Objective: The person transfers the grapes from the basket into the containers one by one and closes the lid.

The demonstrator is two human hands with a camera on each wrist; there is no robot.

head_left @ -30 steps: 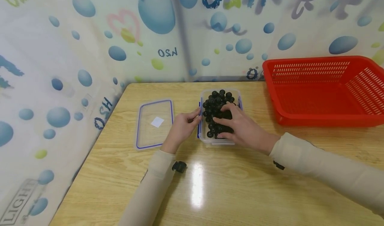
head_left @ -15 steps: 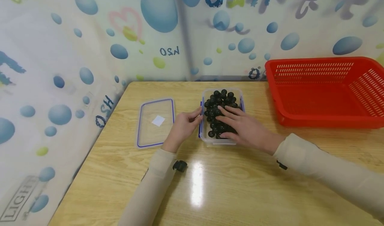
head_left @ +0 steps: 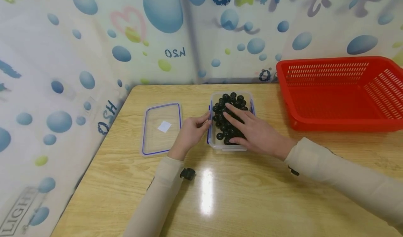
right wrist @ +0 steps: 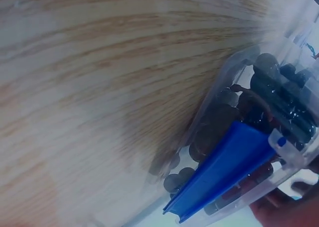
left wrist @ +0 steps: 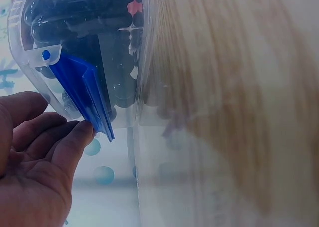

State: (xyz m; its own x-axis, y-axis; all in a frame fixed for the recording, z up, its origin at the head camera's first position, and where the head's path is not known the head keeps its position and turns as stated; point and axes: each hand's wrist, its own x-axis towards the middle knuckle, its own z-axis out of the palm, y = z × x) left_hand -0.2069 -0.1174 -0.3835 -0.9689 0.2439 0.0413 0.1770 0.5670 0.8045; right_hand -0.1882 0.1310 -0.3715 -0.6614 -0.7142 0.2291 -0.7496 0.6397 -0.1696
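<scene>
Dark, round grapes (head_left: 221, 116) in a bunch fill a clear plastic container (head_left: 228, 147) at the table's middle. My right hand (head_left: 256, 135) lies on them from the right, fingers spread and nearly straight, covering part of the bunch. On the container's left side, the fingertips of my left hand (head_left: 190, 134) touch the outer wall. In the left wrist view, one fingertip meets the lower end of a hanging blue latch (left wrist: 82, 90). Another blue latch (right wrist: 219, 172) hangs down in the right wrist view, where little of the right hand shows.
A clear lid (head_left: 154, 139) with a blue seal and a white paper square (head_left: 164, 126) lies left of the container. To the right stands a red plastic basket (head_left: 340, 123). A patterned wall covering (head_left: 201, 37) rises behind the wooden table (head_left: 252, 195).
My right hand's fingers, bent over the grapes a second ago, have straightened and spread across the bunch, reaching slightly farther up it. My left hand stays at the container's side.
</scene>
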